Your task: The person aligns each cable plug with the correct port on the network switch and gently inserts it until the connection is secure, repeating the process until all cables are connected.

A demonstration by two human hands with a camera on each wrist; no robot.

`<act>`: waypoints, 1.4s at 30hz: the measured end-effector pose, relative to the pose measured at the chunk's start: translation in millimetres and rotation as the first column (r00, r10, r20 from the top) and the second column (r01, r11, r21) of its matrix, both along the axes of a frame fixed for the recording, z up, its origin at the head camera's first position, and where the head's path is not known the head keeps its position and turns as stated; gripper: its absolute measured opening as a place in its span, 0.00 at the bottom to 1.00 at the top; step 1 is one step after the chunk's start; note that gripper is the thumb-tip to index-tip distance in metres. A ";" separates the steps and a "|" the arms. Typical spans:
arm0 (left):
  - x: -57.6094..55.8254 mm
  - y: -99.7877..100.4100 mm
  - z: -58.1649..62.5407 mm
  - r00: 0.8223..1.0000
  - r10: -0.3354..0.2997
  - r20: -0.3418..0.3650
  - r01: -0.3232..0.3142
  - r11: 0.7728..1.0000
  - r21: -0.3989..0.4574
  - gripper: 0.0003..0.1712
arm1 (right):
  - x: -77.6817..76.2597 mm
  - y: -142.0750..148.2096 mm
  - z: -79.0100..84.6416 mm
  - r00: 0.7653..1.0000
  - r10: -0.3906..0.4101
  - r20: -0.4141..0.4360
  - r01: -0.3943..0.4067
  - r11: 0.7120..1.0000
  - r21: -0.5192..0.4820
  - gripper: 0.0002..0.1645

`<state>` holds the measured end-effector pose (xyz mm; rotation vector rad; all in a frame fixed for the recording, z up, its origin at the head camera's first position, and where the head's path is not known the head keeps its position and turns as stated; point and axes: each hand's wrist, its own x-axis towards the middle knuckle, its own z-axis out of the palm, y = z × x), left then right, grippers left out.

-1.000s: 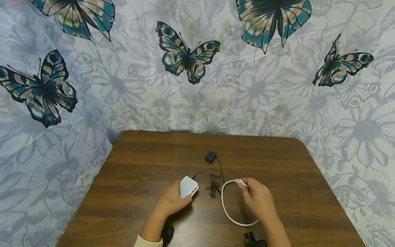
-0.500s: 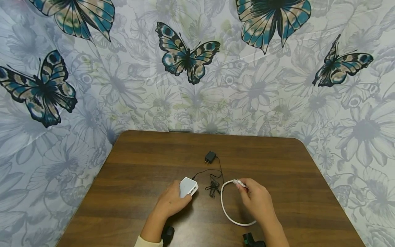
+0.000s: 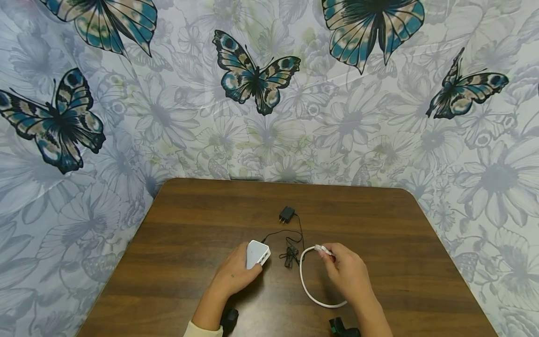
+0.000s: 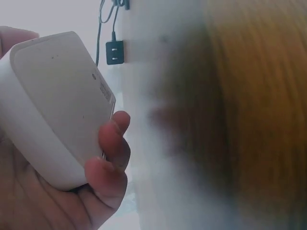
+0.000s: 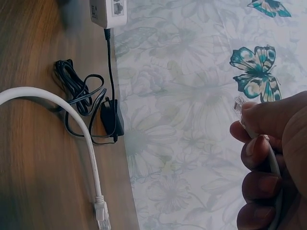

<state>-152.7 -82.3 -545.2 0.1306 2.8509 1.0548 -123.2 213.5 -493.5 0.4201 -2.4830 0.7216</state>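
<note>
My left hand (image 3: 233, 271) grips a small white router (image 3: 258, 254) above the table, fingers curled round its edges in the left wrist view. A network port shows on the router's side in the right wrist view, and a thin black power cord runs from it. My right hand (image 3: 347, 271) pinches one end of a white Ethernet cable (image 3: 302, 276), thumb behind its clear plug (image 5: 238, 104). The cable loops round, and its other plug (image 5: 100, 213) hangs free in the right wrist view. Router and plugs are apart.
A black power adapter (image 3: 287, 214) lies toward the back of the brown table (image 3: 202, 210), with its bundled cord (image 3: 289, 256) between the hands. Black wrist devices (image 3: 343, 327) sit at both wrists. A butterfly-patterned cloth (image 3: 269, 140) hangs behind the table.
My right hand has drifted slightly left, bringing the cable a little closer to the router. The left hand and router have stayed nearly still.
</note>
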 end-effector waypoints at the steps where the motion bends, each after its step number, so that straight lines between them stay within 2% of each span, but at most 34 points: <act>1: 0.0 0.2 0.1 1.000 -0.001 -0.003 0.001 1.000 0.002 0.43 | 0.2 -0.5 0.0 1.000 -0.001 0.002 0.001 1.000 0.002 0.08; 9: 0.8 1.4 1.3 1.000 0.007 -0.010 -0.007 1.000 -0.003 0.44 | 1.1 -5.7 0.5 1.000 0.003 -0.019 -0.002 0.999 0.037 0.09; 18: 2.1 4.3 0.8 1.000 0.009 -0.014 -0.009 1.000 0.011 0.43 | 3.2 -13.4 -0.1 0.993 0.020 -0.119 -0.008 0.995 0.097 0.13; 31: 5.5 8.3 3.2 1.000 0.011 -0.029 -0.010 1.000 0.024 0.44 | 4.3 -23.2 -2.2 0.990 0.077 -0.119 -0.065 0.993 0.098 0.14; 42: 6.8 11.2 4.1 0.999 0.012 -0.032 -0.011 0.999 0.033 0.45 | 3.7 -27.5 -2.9 0.987 0.069 -0.146 -0.049 0.989 0.139 0.14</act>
